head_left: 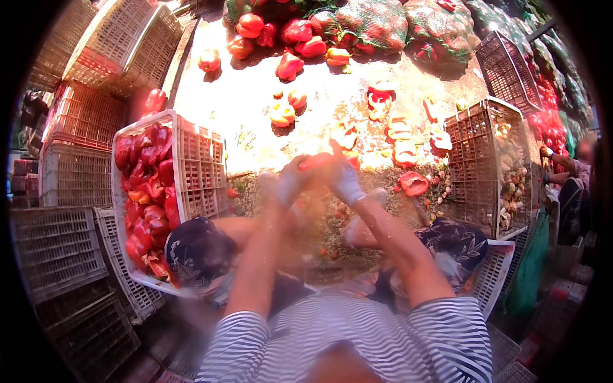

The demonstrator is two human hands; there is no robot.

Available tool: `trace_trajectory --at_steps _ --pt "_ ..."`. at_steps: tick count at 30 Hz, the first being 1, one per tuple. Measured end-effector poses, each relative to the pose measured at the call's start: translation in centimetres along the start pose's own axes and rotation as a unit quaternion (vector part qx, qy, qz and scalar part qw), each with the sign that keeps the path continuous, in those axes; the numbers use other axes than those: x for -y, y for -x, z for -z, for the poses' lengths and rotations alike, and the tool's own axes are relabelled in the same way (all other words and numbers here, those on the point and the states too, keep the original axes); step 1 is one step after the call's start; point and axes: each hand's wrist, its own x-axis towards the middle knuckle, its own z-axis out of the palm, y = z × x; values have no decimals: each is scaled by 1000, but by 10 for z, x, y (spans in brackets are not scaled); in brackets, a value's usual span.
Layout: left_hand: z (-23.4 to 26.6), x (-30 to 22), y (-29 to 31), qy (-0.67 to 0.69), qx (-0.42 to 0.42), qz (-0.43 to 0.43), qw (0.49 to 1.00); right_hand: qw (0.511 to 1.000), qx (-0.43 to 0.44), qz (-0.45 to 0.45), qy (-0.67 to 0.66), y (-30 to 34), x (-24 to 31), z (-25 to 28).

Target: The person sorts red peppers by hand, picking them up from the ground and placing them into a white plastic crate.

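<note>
Both my hands wear pale gloves and meet in front of me over a red bell pepper [315, 162]. My left hand [292, 183] is closed around its left side. On its right side my right hand [345, 181] presses with bent fingers, one finger or thumb sticking up. Glare and blur hide the fingertips and any small tool there. Just beyond, cut pepper pieces [400, 127] lie on the sunlit ground, and an opened red pepper [414, 184] rests right of my right hand. At my left stands a white crate [199, 163] full of red peppers [152, 214].
Whole peppers [289, 66] and green mesh sacks [372, 25] lie at the far side. A crate of pepper cores [471, 172] stands at the right. Stacked crates [80, 172] rise at the left. Another person [571, 185] sits at the far right.
</note>
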Motion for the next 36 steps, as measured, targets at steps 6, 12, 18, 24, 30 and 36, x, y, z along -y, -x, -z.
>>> trace_trajectory --at_steps 6,12,18,24,30,36 --pt "-48 -18 52 -202 -146 -98 964 992 -82 -100 8 43 7 16" --pt "-52 -17 98 41 -96 -93 990 998 -52 13 46 73 15 41" --pt "-43 -51 139 -45 -11 -54 997 998 11 53 -12 98 29 73" --pt "-18 -27 145 -67 103 -285 951 969 93 65 -217 117 48 93" --pt "-5 -34 156 -313 80 -366 873 935 141 99 -309 123 37 90" --pt "-38 -21 157 -229 -66 -103 966 986 80 22 -142 140 26 66"
